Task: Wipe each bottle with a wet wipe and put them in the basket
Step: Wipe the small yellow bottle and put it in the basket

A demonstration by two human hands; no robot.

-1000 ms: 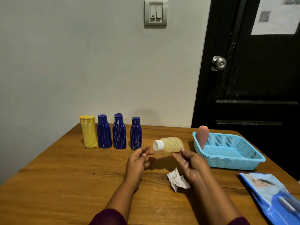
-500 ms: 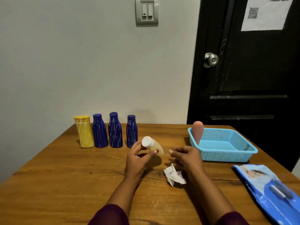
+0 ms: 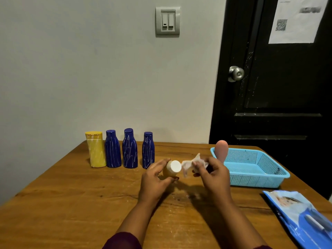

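My left hand (image 3: 156, 178) grips a small pale yellow bottle (image 3: 169, 171) with a white cap that points toward the camera. My right hand (image 3: 213, 175) pinches a crumpled white wet wipe (image 3: 191, 163) just right of the cap. Both are held above the wooden table (image 3: 71, 203). A yellow bottle (image 3: 96, 149) and three blue bottles (image 3: 129, 149) stand in a row at the back left. The blue basket (image 3: 255, 177) sits at the right, with a pink bottle (image 3: 222, 150) standing in its near-left corner.
A blue wet wipe pack (image 3: 303, 216) lies at the table's right front edge. A black door (image 3: 278, 87) with a metal knob stands behind the basket. A grey wall with a light switch (image 3: 167, 21) backs the table.
My right hand has picked the wipe up off the table and raised it beside the bottle's cap. My left hand has kept hold of the small yellow bottle.
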